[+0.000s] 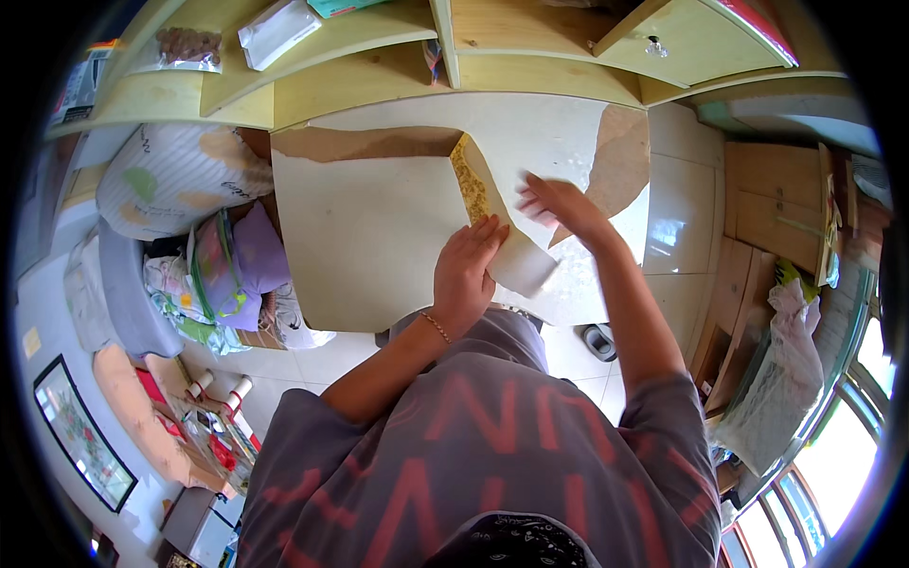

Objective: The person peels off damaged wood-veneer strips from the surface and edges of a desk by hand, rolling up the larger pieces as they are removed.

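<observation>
A large board-like tabletop (369,227) spreads before me, its surface partly white and partly brown. Along its middle runs a curled strip of white sheet (523,262) with a yellow patterned band (467,178) showing beside it. My left hand (466,265) lies over the near end of this strip, fingers together and closed on its edge; the thumb side is partly hidden. My right hand (557,204) hovers to the right of the strip, smeared by motion, with its fingers stretched out and nothing seen in them. Brown bare patches (620,161) show at the right and along the far edge.
Pale wooden shelves (360,71) stand along the far side, holding a bag of brown pieces (189,47) and a white box (277,33). Left of the table are a purple cushion (258,251) and a large patterned bag (185,180). Wooden cabinets (776,204) stand at the right.
</observation>
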The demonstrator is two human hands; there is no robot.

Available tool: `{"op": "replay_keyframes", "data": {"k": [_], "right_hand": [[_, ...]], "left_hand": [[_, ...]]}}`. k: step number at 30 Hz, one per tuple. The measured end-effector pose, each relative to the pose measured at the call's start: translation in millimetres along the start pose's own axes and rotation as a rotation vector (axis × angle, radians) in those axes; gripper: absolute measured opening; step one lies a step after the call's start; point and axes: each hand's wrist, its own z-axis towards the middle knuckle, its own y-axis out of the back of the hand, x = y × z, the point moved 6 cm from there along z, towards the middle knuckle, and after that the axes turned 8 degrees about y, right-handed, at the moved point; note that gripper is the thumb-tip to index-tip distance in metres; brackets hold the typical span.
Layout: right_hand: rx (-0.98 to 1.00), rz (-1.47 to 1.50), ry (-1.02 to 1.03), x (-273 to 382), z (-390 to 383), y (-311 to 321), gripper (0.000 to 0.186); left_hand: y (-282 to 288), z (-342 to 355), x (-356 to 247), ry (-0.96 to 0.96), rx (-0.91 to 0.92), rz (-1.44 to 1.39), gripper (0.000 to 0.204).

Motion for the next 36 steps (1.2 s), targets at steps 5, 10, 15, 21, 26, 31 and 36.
{"op": "replay_keyframes", "data": {"k": [5, 10, 15, 21, 26, 31, 36], "right_hand": [[-0.002, -0.276, -0.104, 8, 85, -52, 0.056], [0.004, -0.284, -0.114, -4, 26, -27, 0.046], [-0.106, -0.062, -0.148, -50, -71, 37, 0.039], [-0.409, 0.131, -0.037, -104, -197, 114, 0.036], [-0.639, 0.34, -0.142, -148, -269, 131, 0.031], [-0.917, 0.681, -0.241, -197, -298, 136, 0.022], [-0.677, 1.435, 0.104, -144, -242, 110, 0.036]], "left_hand": [[1, 3, -6, 0.053, 0.06, -0.004, 0.037], [-20, -29, -36, -0.05, 0.183, -0.211, 0.056], [-53, -39, -89, -0.248, 0.445, -0.297, 0.072], [-67, -7, -41, -0.017, 0.276, -0.115, 0.054], [-74, 61, 51, 0.024, 0.046, 0.266, 0.041], [-78, 81, 59, 0.012, 0.037, 0.203, 0.035], [-155, -18, -31, 0.248, 0.819, -0.515, 0.045]]}}
